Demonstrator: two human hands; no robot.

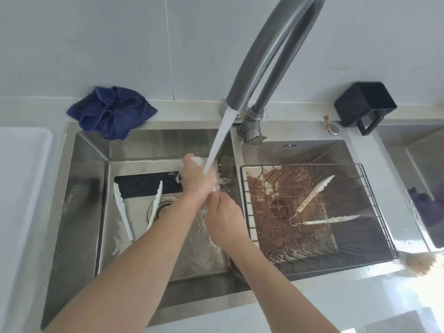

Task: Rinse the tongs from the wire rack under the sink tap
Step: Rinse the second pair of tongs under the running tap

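Tongs in hands: a white pair (195,161) sits at frame centre under the water stream (217,145); only a white tip above the left hand and a small white bit between the two hands show, so its long axis seems to run from lower right up to upper left, though most of it is hidden.
Left hand: left hand (198,180) is curled round the upper part of that pair, water striking its knuckles.
Right hand: right hand (224,221) lies just below, fingers curled up towards the lower end; whether it grasps that end I cannot tell.
Tongs in left basin: a second white pair (122,210) lies open in a V on the floor of the left basin (84,188), arms spreading towards the top of the frame, one arm crossing the drain (162,207).
Tongs on rack: a third white pair (314,203), speckled brown, rests open on the wire rack (374,212) at right; its loop end points lower left, its arms fan towards the upper right and right.
Tap: grey arched tap (271,51) rises from the ledge between the basins.
Right basin: the floor under the rack is spattered brown.
Surroundings: blue cloth (110,111) crumpled at the upper left sink rim; black square mug (365,105) at upper right; pale wall tiles behind; light countertop around the steel sink.
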